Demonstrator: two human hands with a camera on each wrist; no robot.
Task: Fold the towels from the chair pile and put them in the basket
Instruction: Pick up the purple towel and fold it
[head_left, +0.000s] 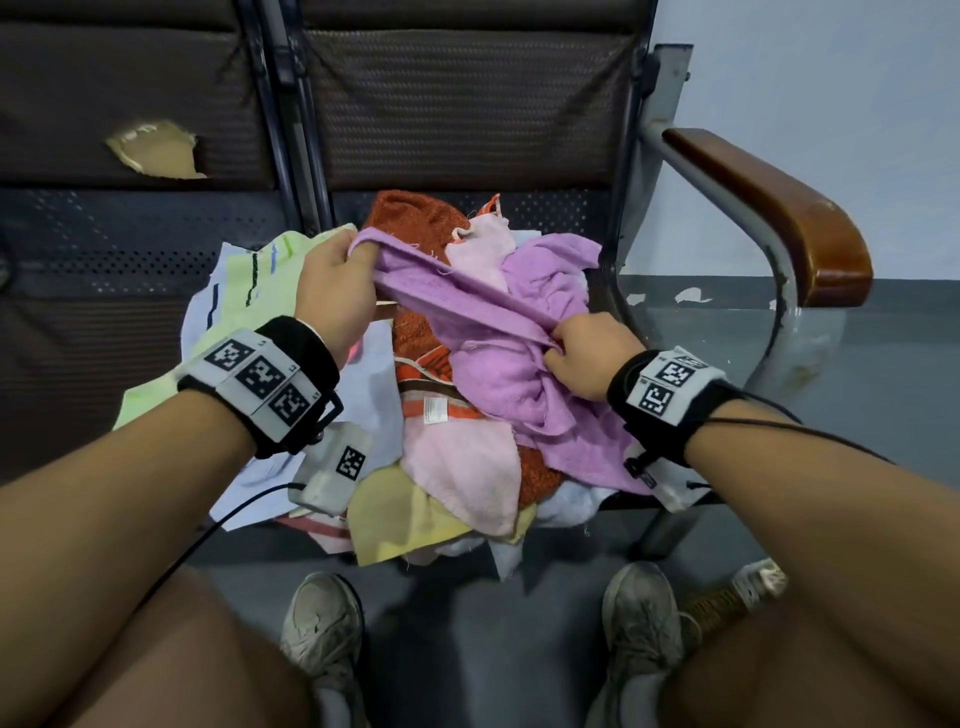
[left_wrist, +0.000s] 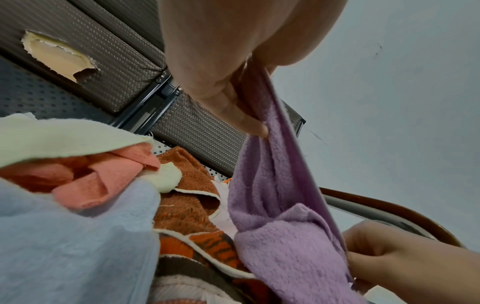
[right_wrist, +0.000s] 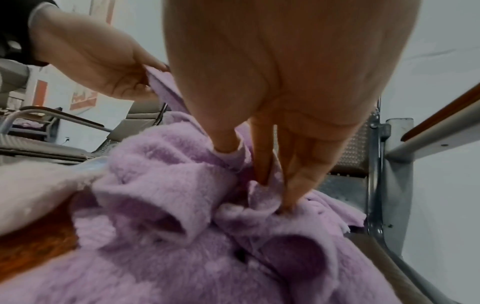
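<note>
A lilac towel (head_left: 498, 358) lies crumpled on top of a pile of towels (head_left: 457, 467) on the chair seat. My left hand (head_left: 337, 280) pinches one edge of the lilac towel (left_wrist: 270, 185) and lifts it at the pile's back left. Lower right, my right hand (head_left: 587, 353) grips the same edge, which stretches taut between the two hands. In the right wrist view my fingers (right_wrist: 262, 156) dig into the lilac towel (right_wrist: 182, 236). No basket is in view.
The pile holds orange (head_left: 415, 332), pale pink (head_left: 467, 478), yellow (head_left: 395, 514), light blue and green-striped (head_left: 244, 275) towels. The chair has a wooden armrest (head_left: 774, 208) on the right and a mesh backrest (head_left: 457, 104). My shoes (head_left: 324, 623) stand on the grey floor below.
</note>
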